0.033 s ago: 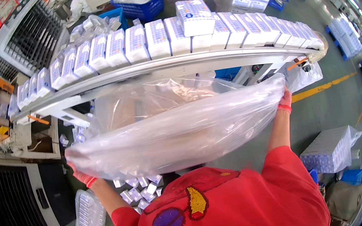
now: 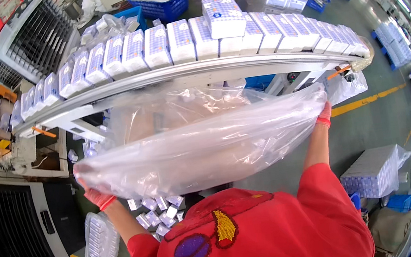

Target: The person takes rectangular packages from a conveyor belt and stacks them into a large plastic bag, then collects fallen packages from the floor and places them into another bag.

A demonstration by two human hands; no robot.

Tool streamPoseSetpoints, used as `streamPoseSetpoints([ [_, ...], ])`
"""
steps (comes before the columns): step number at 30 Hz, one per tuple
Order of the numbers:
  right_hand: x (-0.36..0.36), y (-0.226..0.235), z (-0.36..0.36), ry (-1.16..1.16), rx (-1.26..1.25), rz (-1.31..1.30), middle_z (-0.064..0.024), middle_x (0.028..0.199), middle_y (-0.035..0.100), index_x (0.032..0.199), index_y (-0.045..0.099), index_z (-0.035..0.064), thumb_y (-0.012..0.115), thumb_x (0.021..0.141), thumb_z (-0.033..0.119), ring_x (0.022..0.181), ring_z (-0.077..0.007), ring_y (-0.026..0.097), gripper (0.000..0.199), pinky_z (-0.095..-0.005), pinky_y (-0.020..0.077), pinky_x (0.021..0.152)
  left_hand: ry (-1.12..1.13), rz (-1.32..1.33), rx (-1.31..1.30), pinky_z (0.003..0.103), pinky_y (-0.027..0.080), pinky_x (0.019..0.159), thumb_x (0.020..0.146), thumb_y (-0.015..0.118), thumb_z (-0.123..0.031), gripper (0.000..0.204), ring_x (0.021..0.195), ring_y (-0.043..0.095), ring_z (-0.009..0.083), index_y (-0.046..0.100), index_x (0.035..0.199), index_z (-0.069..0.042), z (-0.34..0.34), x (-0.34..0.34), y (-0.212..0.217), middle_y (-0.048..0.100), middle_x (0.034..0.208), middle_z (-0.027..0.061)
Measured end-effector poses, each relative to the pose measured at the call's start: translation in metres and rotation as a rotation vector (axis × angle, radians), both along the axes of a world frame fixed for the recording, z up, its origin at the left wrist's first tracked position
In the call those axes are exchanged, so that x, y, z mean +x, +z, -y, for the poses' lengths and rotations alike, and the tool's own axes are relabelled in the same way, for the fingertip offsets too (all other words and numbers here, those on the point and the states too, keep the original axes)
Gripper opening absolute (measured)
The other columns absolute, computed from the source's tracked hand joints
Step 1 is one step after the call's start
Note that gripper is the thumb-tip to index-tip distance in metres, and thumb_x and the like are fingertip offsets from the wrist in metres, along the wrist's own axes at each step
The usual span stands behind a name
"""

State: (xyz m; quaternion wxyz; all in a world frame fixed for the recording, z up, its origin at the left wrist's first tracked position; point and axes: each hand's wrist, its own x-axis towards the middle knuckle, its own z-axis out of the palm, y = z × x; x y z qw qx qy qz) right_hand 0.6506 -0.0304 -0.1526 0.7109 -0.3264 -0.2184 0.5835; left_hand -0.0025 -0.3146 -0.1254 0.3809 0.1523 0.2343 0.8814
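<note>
Clr plastic film (image 2: 203, 147) btwn red shirt (image 2: 287, 227) & conveyor rail (image 2: 197, 70); long axis approx L–R, R end angled fwd. L hand (image 2: 99, 197) clamped on L end, R hand (image 2: 324, 113) clamped on R.

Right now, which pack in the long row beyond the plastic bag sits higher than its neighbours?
The lavender-and-white pack slightly right of the row's middle: it rests on top of other packs, while its neighbours stand side by side.
</note>
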Motion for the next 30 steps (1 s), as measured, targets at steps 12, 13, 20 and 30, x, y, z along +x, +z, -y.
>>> streamPoseSetpoints([
  [12, -0.03, -0.011, -0.006, -0.53, 0.217, 2.172, -0.0153, 0.102, 0.05, 0.108, 0.041, 0.001, 0.046, 0.073, 0.008, 0.089, -0.0265, 0.051, 0.037, -0.0289, 0.0379, 0.081, -0.123, -0.132, -0.36, 0.029, 0.04, 0.081, 0.076, 0.043, -0.014, 0.049, 0.097, 0.047, 0.0187, 0.03, 0.123, -0.004, 0.055, 0.051, -0.046, 0.044, 0.114, 0.0094],
  [13, -0.04, -0.013, -0.004, -0.506, -0.031, 1.789, -0.0152, 0.103, 0.05, 0.11, 0.041, 0.0009, 0.046, 0.073, 0.008, 0.092, -0.0264, 0.05, 0.037, -0.0285, 0.0366, 0.082, -0.228, -0.261, -0.358, 0.027, 0.04, 0.081, 0.08, 0.041, -0.019, 0.049, 0.098, 0.046, 0.0179, 0.027, 0.124, -0.004, 0.056, 0.069, -0.014, 0.044, 0.113, 0.0097],
  [20, -0.102, -0.049, 0.001, -0.546, -0.262, 1.566, -0.0117, 0.102, 0.05, 0.108, 0.042, 0.0012, 0.042, 0.077, 0.01, 0.092, -0.0223, 0.049, 0.031, -0.0276, 0.036, 0.082, 0.059, -1.471, -1.151, 0.032, 0.043, 0.072, 0.066, 0.062, -0.027, 0.056, 0.083, 0.054, 0.0299, 0.039, 0.115, -0.013, 0.026, 0.053, -0.002, 0.055, 0.092, 0.0157],
  [30, -0.275, -0.005, 0.055, 1.398, 1.169, 2.222, -0.011, 0.075, 0.057, 0.099, 0.048, 0.0002, 0.065, 0.059, 0.034, 0.072, -0.0241, 0.055, 0.055, -0.0327, 0.0442, 0.065, -0.32, -1.588, -1.302, 0.033, 0.043, 0.065, 0.068, 0.049, -0.016, 0.047, 0.076, 0.054, 0.0264, 0.041, 0.114, -0.015, -0.042, -0.006, -0.061, 0.054, 0.084, 0.0114],
])
